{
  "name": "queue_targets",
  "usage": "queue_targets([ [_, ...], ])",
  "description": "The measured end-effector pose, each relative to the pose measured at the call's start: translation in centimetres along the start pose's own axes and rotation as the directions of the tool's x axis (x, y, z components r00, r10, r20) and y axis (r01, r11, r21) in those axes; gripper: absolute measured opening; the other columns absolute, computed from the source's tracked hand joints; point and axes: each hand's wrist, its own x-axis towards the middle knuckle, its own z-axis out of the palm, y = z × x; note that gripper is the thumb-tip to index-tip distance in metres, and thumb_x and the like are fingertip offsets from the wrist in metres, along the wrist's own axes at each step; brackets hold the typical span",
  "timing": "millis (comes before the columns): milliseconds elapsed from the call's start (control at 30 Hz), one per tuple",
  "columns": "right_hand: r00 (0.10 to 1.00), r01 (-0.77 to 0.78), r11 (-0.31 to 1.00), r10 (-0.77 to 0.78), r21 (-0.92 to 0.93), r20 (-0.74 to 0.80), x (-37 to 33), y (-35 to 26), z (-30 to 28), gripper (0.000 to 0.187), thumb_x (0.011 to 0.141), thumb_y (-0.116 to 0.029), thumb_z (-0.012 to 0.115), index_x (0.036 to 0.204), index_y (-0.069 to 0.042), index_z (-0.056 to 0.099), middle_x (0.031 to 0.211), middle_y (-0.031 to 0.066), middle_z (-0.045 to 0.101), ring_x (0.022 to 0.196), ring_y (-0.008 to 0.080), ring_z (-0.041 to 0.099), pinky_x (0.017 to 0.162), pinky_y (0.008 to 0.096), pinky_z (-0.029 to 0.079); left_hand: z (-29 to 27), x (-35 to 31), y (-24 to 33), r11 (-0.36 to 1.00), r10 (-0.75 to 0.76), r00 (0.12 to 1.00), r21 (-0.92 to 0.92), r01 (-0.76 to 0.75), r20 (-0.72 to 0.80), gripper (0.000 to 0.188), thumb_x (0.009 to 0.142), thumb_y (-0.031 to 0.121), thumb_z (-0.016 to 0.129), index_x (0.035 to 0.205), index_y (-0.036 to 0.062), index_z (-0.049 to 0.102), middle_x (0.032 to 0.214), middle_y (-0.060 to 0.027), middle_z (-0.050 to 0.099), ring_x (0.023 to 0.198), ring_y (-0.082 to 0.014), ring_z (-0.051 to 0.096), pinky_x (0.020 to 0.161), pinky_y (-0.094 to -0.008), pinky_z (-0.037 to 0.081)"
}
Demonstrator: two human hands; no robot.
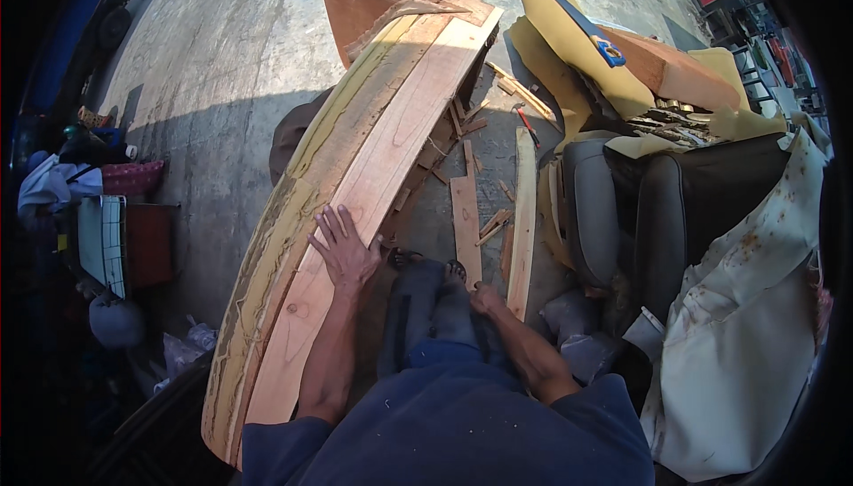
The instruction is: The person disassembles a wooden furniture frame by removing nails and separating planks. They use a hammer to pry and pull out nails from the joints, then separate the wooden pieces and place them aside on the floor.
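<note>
A long pale wooden board [402, 122] runs along the edge of a stripped, sofa-like wooden frame [267, 277] that slants from the lower left to the top middle. My left hand [346, 250] rests on the board with its fingers spread. Old yellowish foam or glue residue [342, 99] clings to the frame beside the board. Close to my right thigh, my right hand [485, 299] is closed; whatever it may hold is hidden. Near it on the ground lie a light wooden plank [524, 219] and a reddish plank [464, 219].
A hammer with a red handle [528, 126] lies beyond the planks, amid wood scraps. At the right, a saw with a blue handle [609, 52] lies on yellow foam [577, 42]. Dark upholstered cushions [591, 211] and stained pale fabric [746, 326] fill the right side.
</note>
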Motion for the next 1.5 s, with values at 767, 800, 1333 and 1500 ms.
queue_targets([
  [767,0.76,-0.324,0.48,0.645,0.815,-0.078,-15.4,3.6,29.7,0.039,0.092,-0.033,0.048,0.12,-0.014,0.068,0.124,0.0158,0.066,0.115,0.0369,0.062,0.099,0.0445,0.048,3.8,2.2,0.3,0.982,0.001,0.995,0.188,0.017,-0.097,0.098,0.087,0.072,0.051,0.158,0.0113,0.019,0.164,-0.0197,0.015,0.15,-0.0412,0.015,0.11,-0.0718,0.019],
  [800,0.709,-0.308,0.397,0.701,0.865,-0.069,-16.5,2.7,31.9,0.039,0.092,-0.034,0.049,0.119,-0.013,0.069,0.124,0.0159,0.066,0.114,0.0369,0.062,0.098,0.0445,0.048,4.1,2.9,0.2,0.983,-0.004,0.993,0.18,0.025,-0.114,0.1,0.086,0.073,0.051,0.158,0.0118,0.019,0.164,-0.0194,0.016,0.15,-0.0419,0.016,0.109,-0.0723,0.018],
  [1333,0.467,-0.112,-0.214,0.851,0.97,0.241,-23.4,-14.5,71.8,0.033,0.09,-0.028,0.059,0.11,-0.003,0.07,0.115,0.0217,0.068,0.107,0.037,0.066,0.09,0.0455,0.051,5.8,8.1,-2.3,0.945,0.271,0.934,0.251,-0.211,-0.233,0.095,0.084,0.073,0.055,0.151,0.0111,0.029,0.152,-0.0187,0.035,0.143,-0.0398,0.03,0.103,-0.0707,0.03],
  [1500,0.578,-0.224,-0.188,0.764,0.956,0.286,-26.4,-12.0,75.7,0.035,0.085,-0.026,0.065,0.114,-0.007,0.069,0.116,0.021,0.068,0.108,0.0362,0.066,0.092,0.0468,0.051,7.9,-1.8,-4.1,0.65,0.72,0.676,0.492,-0.58,-0.154,0.089,0.088,0.064,0.058,0.156,0.0159,0.026,0.162,-0.0143,0.025,0.148,-0.0404,0.024,0.108,-0.0705,0.028],
])
